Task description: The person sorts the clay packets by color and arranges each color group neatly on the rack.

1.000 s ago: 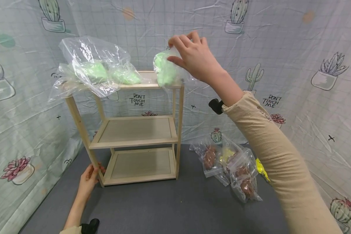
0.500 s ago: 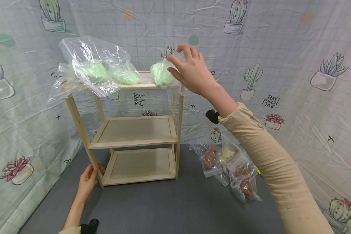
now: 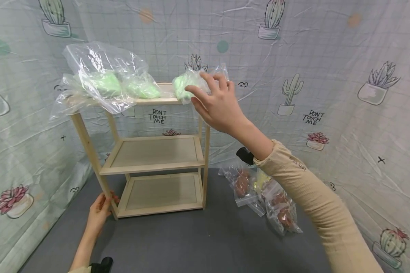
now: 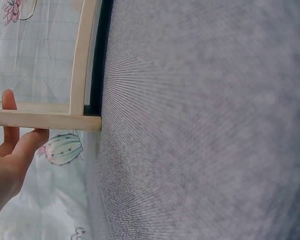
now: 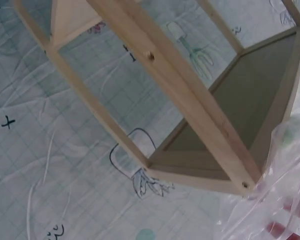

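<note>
A wooden shelf rack (image 3: 157,151) stands on the dark table. My left hand (image 3: 99,212) pinches its front left post (image 3: 87,146) near the bottom; in the left wrist view, thumb and fingers lie on either side of that post (image 4: 45,120). At the top shelf's right end sits a clear bag with a light green lump (image 3: 181,86). Over its loose plastic is my right hand (image 3: 222,104), fingers spread and bent, thumb apart from them. Clear plastic (image 5: 290,170) covers part of the fingertips in the right wrist view. Two more green lumps, one in a large bag (image 3: 106,81) and one beside it (image 3: 143,89), lie further left.
Right of the rack, zip bags with brown contents (image 3: 242,184) (image 3: 283,212) lie on the table (image 3: 205,246), one yellow item (image 3: 261,179) among them. A printed cactus curtain (image 3: 345,113) surrounds the table. The two lower shelves sit below the top one.
The right-hand green bag has come down and slightly left onto the top shelf. My right hand has lowered and its fingers have spread. The left hand stays on the post.
</note>
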`<control>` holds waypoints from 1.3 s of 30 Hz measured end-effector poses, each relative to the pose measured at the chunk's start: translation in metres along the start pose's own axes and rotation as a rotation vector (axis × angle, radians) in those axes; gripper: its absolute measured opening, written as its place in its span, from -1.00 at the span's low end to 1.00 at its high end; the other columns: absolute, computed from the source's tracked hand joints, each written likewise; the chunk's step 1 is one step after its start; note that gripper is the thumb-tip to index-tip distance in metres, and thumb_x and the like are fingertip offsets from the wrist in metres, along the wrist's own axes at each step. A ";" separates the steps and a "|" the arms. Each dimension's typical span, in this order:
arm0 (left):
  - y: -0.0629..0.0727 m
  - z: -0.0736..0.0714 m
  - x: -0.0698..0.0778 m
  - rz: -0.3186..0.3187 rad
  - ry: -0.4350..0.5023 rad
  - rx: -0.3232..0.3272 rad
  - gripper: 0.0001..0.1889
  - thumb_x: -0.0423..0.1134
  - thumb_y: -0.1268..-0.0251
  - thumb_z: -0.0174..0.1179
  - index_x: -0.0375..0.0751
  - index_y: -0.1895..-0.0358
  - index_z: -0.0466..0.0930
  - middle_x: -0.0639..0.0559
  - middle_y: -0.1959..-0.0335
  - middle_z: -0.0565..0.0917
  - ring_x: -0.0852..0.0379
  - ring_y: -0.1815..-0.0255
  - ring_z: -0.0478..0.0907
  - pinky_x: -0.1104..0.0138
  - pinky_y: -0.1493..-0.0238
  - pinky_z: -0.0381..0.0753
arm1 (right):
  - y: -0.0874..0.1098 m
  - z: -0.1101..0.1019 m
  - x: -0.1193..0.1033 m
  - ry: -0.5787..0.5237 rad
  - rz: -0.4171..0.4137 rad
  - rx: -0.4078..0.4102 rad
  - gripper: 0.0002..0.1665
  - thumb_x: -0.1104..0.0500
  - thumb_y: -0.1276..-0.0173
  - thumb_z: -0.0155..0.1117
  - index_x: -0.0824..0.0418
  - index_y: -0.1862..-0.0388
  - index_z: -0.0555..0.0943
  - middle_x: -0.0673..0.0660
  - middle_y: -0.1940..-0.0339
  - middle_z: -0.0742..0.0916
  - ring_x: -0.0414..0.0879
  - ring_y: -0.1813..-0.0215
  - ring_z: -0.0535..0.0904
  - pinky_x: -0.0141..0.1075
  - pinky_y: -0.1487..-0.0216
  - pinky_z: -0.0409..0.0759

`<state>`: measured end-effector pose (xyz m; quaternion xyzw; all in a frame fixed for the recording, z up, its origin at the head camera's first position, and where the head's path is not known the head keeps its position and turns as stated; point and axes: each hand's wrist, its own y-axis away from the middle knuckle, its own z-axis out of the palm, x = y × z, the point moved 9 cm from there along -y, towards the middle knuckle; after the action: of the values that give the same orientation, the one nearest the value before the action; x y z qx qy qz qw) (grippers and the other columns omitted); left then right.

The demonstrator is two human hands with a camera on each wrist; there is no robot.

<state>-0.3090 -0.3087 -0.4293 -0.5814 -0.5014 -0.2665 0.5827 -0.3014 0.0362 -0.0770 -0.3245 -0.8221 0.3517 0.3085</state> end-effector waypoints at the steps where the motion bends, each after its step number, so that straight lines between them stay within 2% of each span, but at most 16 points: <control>1: 0.000 0.000 0.000 -0.001 -0.002 0.001 -0.77 -0.18 -0.38 -0.19 0.05 -0.01 0.38 0.44 0.29 0.55 0.56 0.24 0.51 0.49 0.40 0.45 | 0.002 0.002 -0.002 0.005 0.000 -0.007 -0.63 -0.05 -0.41 -0.20 -0.14 -0.14 0.39 0.25 -0.30 0.33 0.14 -0.14 0.21 0.05 0.00 0.16; 6: 0.001 0.000 0.002 0.009 0.009 -0.011 -0.79 -0.19 -0.39 -0.20 0.10 0.02 0.37 0.43 0.29 0.55 0.56 0.24 0.51 0.46 0.40 0.45 | 0.013 0.009 -0.009 0.002 0.021 -0.047 -0.58 -0.11 -0.41 -0.22 -0.18 -0.21 0.32 0.29 -0.39 0.16 0.12 -0.09 0.18 0.03 0.00 0.03; 10: 0.001 0.001 0.003 0.021 0.023 -0.013 -0.79 -0.21 -0.39 -0.20 0.11 0.03 0.37 0.42 0.30 0.55 0.55 0.24 0.51 0.45 0.41 0.45 | 0.018 0.017 -0.015 0.008 0.022 -0.080 -0.50 -0.15 -0.39 -0.23 -0.17 -0.29 0.20 0.32 -0.42 0.05 0.13 -0.18 0.11 0.03 -0.06 -0.03; 13: 0.001 0.001 0.003 0.026 0.043 -0.012 -0.78 -0.24 -0.39 -0.20 0.10 0.03 0.37 0.41 0.30 0.56 0.54 0.24 0.52 0.46 0.41 0.45 | 0.020 0.022 -0.018 0.035 0.023 -0.089 -0.47 -0.17 -0.39 -0.25 -0.21 -0.33 0.12 0.29 -0.43 0.04 0.13 -0.27 -0.01 0.06 -0.14 -0.12; 17: 0.002 0.002 0.004 0.032 0.070 -0.017 -0.77 -0.27 -0.39 -0.20 0.07 0.03 0.38 0.39 0.29 0.56 0.53 0.24 0.52 0.46 0.41 0.45 | 0.018 0.025 -0.019 0.060 0.031 -0.094 -0.48 -0.17 -0.39 -0.27 -0.26 -0.32 0.11 0.24 -0.43 0.08 0.10 -0.34 -0.08 0.08 -0.18 -0.19; 21: 0.003 0.002 0.004 0.037 0.070 -0.017 -0.77 -0.28 -0.39 -0.20 0.07 0.03 0.38 0.39 0.29 0.57 0.53 0.24 0.52 0.46 0.42 0.46 | 0.012 0.028 -0.020 0.063 0.025 -0.119 -0.49 -0.18 -0.40 -0.30 -0.25 -0.32 0.13 0.26 -0.42 0.11 0.11 -0.34 0.04 0.09 -0.17 -0.18; 26: 0.003 0.002 0.003 0.027 0.070 -0.019 -0.78 -0.27 -0.39 -0.20 0.08 0.03 0.37 0.40 0.29 0.56 0.53 0.23 0.52 0.47 0.42 0.46 | 0.001 0.034 -0.017 0.069 0.007 -0.191 -0.49 -0.19 -0.41 -0.32 -0.24 -0.32 0.14 0.29 -0.40 0.14 0.08 -0.30 0.19 0.10 -0.16 -0.17; 33: 0.002 0.000 0.003 0.028 0.052 -0.010 -0.78 -0.27 -0.39 -0.20 0.06 0.03 0.38 0.41 0.29 0.56 0.55 0.24 0.52 0.47 0.41 0.45 | -0.012 0.041 -0.015 0.118 -0.040 -0.289 -0.47 -0.23 -0.40 -0.39 -0.26 -0.33 0.11 0.18 -0.38 0.24 0.05 -0.31 0.20 0.11 -0.20 -0.17; 39: 0.001 0.000 0.003 0.026 0.059 -0.016 -0.78 -0.24 -0.39 -0.20 0.07 0.02 0.37 0.41 0.29 0.56 0.54 0.23 0.52 0.48 0.40 0.45 | -0.017 0.048 -0.017 0.135 -0.078 -0.321 -0.46 -0.24 -0.40 -0.38 -0.24 -0.34 0.10 0.15 -0.38 0.25 0.03 -0.30 0.20 0.12 -0.23 -0.16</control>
<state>-0.3073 -0.3077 -0.4274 -0.5844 -0.4742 -0.2798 0.5961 -0.3318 -0.0034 -0.0955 -0.3602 -0.8571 0.1811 0.3206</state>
